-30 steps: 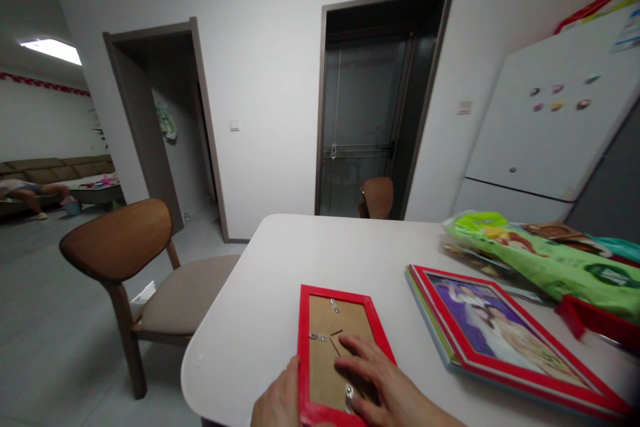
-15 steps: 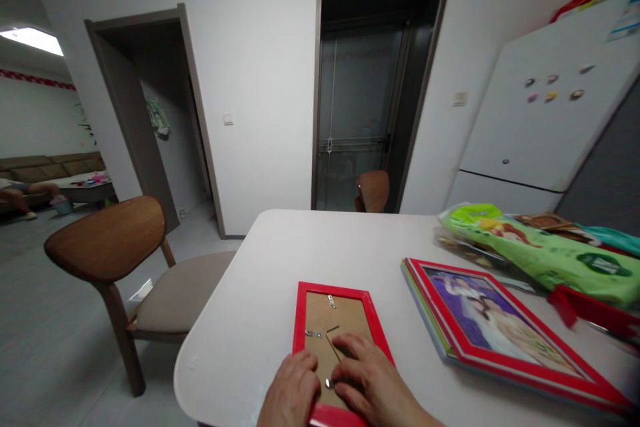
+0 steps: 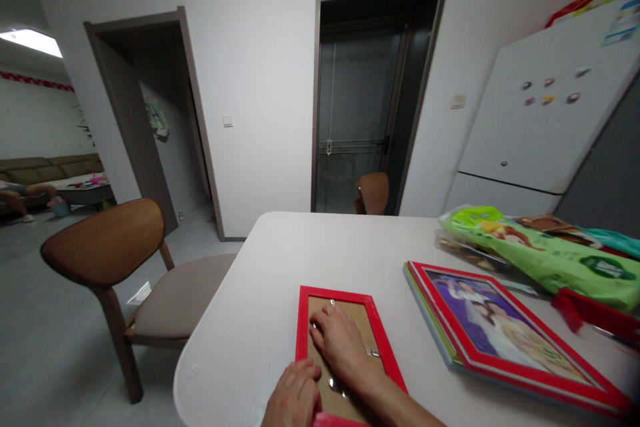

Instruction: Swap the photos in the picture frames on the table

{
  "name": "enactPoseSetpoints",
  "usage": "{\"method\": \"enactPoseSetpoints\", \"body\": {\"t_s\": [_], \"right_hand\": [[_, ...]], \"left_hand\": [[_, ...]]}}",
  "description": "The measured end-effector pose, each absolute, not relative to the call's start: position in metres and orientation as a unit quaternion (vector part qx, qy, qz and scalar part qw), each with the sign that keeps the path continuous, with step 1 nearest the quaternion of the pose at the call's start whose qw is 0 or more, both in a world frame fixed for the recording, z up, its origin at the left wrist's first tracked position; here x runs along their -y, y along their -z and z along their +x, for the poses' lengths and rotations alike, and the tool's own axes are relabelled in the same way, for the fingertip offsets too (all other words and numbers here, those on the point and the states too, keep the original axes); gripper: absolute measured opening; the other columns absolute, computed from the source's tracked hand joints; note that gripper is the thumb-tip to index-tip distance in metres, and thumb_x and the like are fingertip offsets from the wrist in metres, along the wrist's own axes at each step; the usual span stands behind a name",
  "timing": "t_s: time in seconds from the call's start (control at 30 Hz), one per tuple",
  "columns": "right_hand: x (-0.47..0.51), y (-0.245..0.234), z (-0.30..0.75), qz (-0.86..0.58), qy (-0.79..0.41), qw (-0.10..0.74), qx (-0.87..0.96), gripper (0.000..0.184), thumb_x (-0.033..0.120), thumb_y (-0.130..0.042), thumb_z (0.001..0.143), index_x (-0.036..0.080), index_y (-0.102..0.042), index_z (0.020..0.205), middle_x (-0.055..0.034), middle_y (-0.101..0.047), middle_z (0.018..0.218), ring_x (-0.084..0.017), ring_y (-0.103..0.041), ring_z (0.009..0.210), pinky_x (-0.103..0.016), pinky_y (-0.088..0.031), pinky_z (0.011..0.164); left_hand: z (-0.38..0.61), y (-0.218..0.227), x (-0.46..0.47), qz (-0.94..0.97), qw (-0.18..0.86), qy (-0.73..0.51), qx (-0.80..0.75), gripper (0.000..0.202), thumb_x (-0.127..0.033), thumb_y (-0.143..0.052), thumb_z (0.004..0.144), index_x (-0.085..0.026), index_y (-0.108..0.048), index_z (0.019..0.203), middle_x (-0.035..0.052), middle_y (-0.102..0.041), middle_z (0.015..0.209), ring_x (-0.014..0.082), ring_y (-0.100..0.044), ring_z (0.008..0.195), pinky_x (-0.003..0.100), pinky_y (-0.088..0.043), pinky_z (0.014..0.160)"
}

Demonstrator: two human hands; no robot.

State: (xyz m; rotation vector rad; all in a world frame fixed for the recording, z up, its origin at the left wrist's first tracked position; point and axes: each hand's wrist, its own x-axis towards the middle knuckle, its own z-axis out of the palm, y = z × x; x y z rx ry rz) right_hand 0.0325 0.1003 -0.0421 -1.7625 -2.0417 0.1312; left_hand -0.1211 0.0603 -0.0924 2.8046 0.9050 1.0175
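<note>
Right hand (image 3: 343, 340) has shifted from the lower middle of the picture frame's back up to its left clip (image 3: 314, 325); left hand (image 3: 295, 395) stayed low on the left side. I see the picture frame (image 3: 303, 323) face down on the worktop (image 3: 237, 353), near edge toward me. Right fingers are curled with tips at that clip; can't tell if they pinch it. Left fingers are bent, close together, over the left rim; thumb hidden, so can't confirm a grip.

Frame: rectangular, smooth red rim, matte brown backing board (image 3: 364, 321), small shiny metal clips. Right hand and forearm block my view of the board's middle; the left clip is partly covered.

Worktop is white, smooth, with rounded corners. To the right, apart from the frame, a stack of frames (image 3: 593, 380), red-rimmed one on top, glossy photo face up. Behind it, a crinkled green plastic bag (image 3: 570, 257); a red object (image 3: 600, 317) at the right edge is blurred. Left of the worktop, a chair (image 3: 105, 240) with curved wooden back and grey seat. White fridge (image 3: 550, 130) with small magnets beyond, at right.
</note>
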Motion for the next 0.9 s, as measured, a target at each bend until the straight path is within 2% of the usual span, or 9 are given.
{"method": "enactPoseSetpoints", "body": {"t_s": [0.1,0.2,0.4,0.57,0.73,0.8,0.9], "right_hand": [[-0.106,0.044,0.048,-0.662,-0.032,0.217,0.717,0.027,0.030,-0.037,0.080,0.017,-0.060,0.087,-0.0077,-0.056,0.087,-0.019,-0.048,0.083,-0.028,-0.034,0.072],[-0.111,0.047,0.062,-0.692,-0.014,0.211,0.690,0.033,0.030,-0.033,0.081,0.013,-0.060,0.090,-0.0123,-0.055,0.091,-0.023,-0.046,0.087,-0.034,-0.033,0.074],[-0.118,0.049,0.065,-0.688,-0.022,0.210,0.694,0.031,0.026,-0.038,0.078,0.021,-0.058,0.100,-0.0088,-0.055,0.095,-0.023,-0.046,0.088,-0.034,-0.034,0.072],[-0.103,0.034,0.090,-0.652,-0.065,0.208,0.727,0.039,0.018,-0.041,0.071,0.018,-0.052,0.109,-0.0063,-0.057,0.099,-0.018,-0.048,0.092,-0.029,-0.035,0.080],[-0.073,0.027,0.121,-0.609,-0.108,0.167,0.768,0.028,0.011,-0.045,0.058,0.021,-0.063,0.078,-0.0039,-0.058,0.095,-0.019,-0.048,0.090,-0.027,-0.037,0.077],[-0.069,0.032,0.122,-0.616,-0.088,0.165,0.765,0.026,0.009,-0.042,0.059,0.020,-0.062,0.072,-0.0044,-0.059,0.090,-0.019,-0.048,0.088,-0.027,-0.037,0.075],[-0.073,0.038,0.116,-0.642,-0.055,0.176,0.745,0.026,0.009,-0.038,0.064,0.019,-0.061,0.071,-0.0062,-0.059,0.083,-0.019,-0.048,0.082,-0.029,-0.038,0.072]], "left_hand": [[-0.122,0.099,-0.062,0.898,0.014,-0.323,-0.298,0.025,-0.013,-0.047,0.077,-0.017,-0.049,0.102,0.0062,-0.062,0.101,0.0185,-0.053,0.101,0.032,-0.044,0.087],[-0.121,0.100,-0.063,0.900,0.027,-0.309,-0.306,0.025,-0.014,-0.049,0.076,-0.016,-0.049,0.101,0.0064,-0.061,0.104,0.0187,-0.051,0.104,0.031,-0.041,0.090],[-0.119,0.098,-0.063,0.898,0.026,-0.305,-0.315,0.026,-0.007,-0.046,0.075,-0.017,-0.050,0.098,0.0050,-0.061,0.104,0.0176,-0.050,0.105,0.031,-0.041,0.091],[-0.120,0.091,-0.060,0.902,0.027,-0.312,-0.299,0.009,-0.019,-0.050,0.077,-0.019,-0.052,0.086,0.0057,-0.060,0.105,0.0191,-0.051,0.104,0.033,-0.042,0.089],[-0.118,0.083,-0.056,0.897,0.039,-0.315,-0.307,0.013,-0.027,-0.055,0.075,-0.019,-0.052,0.084,0.0072,-0.060,0.105,0.0210,-0.052,0.103,0.034,-0.043,0.087],[-0.118,0.081,-0.057,0.901,0.034,-0.308,-0.305,0.012,-0.026,-0.055,0.075,-0.018,-0.052,0.084,0.0074,-0.060,0.104,0.0208,-0.052,0.103,0.034,-0.044,0.087],[-0.119,0.082,-0.058,0.904,0.020,-0.308,-0.297,0.019,-0.024,-0.053,0.077,-0.017,-0.050,0.095,0.0081,-0.061,0.103,0.0203,-0.052,0.102,0.033,-0.043,0.087]]}}
